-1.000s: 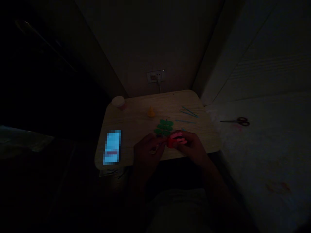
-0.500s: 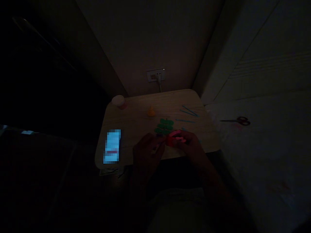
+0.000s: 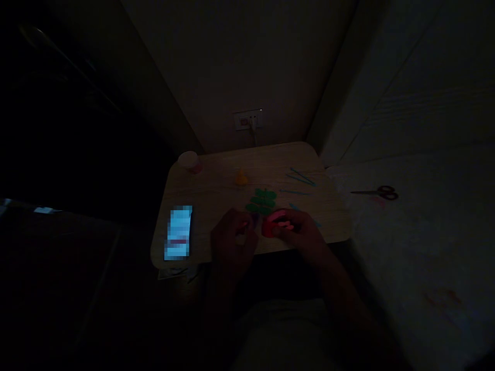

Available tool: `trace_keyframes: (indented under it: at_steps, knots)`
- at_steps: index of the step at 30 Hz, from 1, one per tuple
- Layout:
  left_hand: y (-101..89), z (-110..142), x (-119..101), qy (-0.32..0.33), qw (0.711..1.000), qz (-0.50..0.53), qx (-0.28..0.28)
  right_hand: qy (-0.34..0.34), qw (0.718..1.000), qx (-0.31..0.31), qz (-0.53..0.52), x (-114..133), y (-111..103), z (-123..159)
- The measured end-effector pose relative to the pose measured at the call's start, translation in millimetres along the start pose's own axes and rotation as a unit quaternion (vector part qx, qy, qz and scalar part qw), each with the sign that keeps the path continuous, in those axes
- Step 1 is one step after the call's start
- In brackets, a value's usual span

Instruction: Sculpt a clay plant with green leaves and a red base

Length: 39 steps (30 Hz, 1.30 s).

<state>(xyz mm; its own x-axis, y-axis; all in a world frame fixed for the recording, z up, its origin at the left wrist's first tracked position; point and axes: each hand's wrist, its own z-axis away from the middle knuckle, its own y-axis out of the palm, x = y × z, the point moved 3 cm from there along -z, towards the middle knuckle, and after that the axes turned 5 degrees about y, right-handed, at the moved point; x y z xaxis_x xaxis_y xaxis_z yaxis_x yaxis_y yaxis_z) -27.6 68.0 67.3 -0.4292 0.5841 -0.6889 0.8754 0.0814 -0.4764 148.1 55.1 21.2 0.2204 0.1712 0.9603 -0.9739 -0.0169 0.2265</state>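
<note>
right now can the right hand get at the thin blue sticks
Probably yes: the thin blue sticks lie beyond the right hand, and nothing upright shows between. The hand holds a red and pink piece, though, so it would likely need to put that down first.

table [image 3: 216, 196] with phone [image 3: 178, 233], green cutout [image 3: 262, 201]

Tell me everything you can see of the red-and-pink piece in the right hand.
The red-and-pink piece has a rounded red body on the left and pink strips reaching right. Its material is unclear in the dim light. The right hand grips it over the near part of the table; the left hand is apart from it.
</note>
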Motion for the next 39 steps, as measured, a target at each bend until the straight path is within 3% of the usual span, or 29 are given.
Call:
trace_keyframes:
  at_steps: [7, 14, 20, 31, 39]
  knots:
    - [4.7, 5.1, 25.7, -0.124, 0.969, 0.207, -0.061, -0.006, 1.000, -0.015, 0.009, -1.7, -3.1, -0.9]
    - [13.8, -3.2, 31.8, -0.248, 0.867, 0.418, -0.110, -0.009, 1.000, -0.022, 0.016, -1.3, -3.4, -2.4]
    - [10.8, -7.0, 27.9, -0.267, 0.825, 0.485, -0.116, -0.006, 1.000, -0.029, -0.004, -1.7, -3.0, -3.5]
    - [20.3, -2.4, 43.2, -0.269, 0.816, 0.488, -0.152, -0.018, 0.996, -0.041, -0.081, -12.9, -2.8, -9.3]
    - [25.4, 1.6, 38.9, -0.261, 0.846, 0.455, -0.100, -0.009, 0.991, -0.038, -0.131, -21.4, -0.1, -13.1]
